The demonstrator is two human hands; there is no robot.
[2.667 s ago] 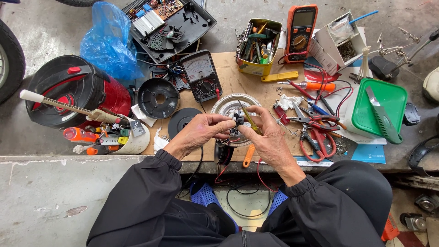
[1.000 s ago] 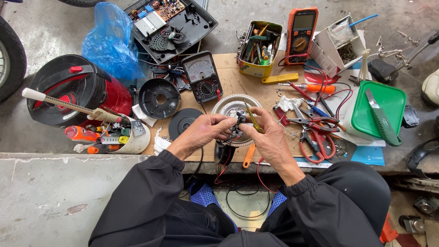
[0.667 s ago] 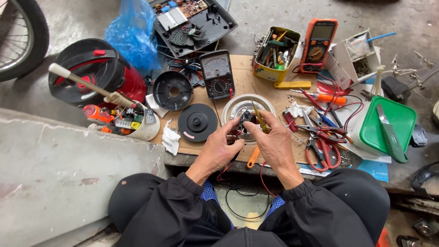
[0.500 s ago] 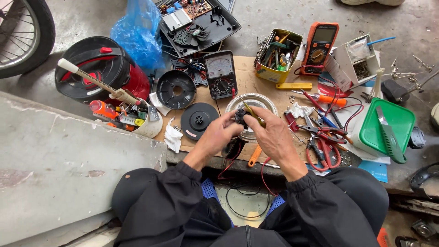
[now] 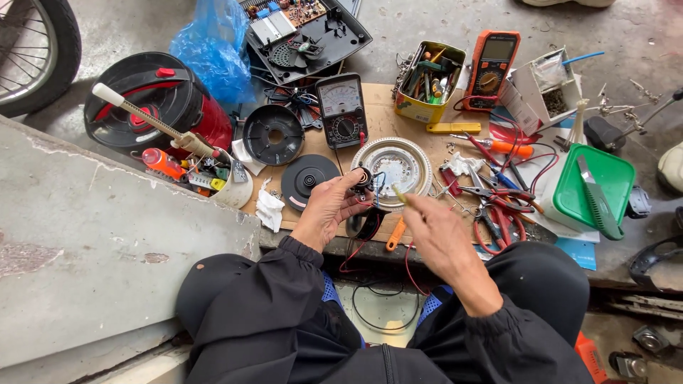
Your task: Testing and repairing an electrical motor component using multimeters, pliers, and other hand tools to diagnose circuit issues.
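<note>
Street-side repair workshop, set low on bare concrete ground [image 5: 107, 284]. A cardboard-covered tabletop [image 5: 388, 124] is crowded with repair gear: an analog meter [image 5: 341, 110], an orange digital multimeter [image 5: 491, 67], a yellow tin of hand tools [image 5: 427, 82], red-handled pliers [image 5: 498, 213]. An opened appliance base with a circuit board [image 5: 302, 28] sits behind. A spoked wheel [image 5: 35, 50] stands at the left edge.

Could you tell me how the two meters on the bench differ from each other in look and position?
The black meter has a pale dial face with a needle scale; the orange meter has a flat grey screen. The black meter lies near the bench's middle, just above the round metal plate; the orange meter lies farther right, beside the yellow tin of tools. Both lie face up and have a round selector knob below the display.
</note>
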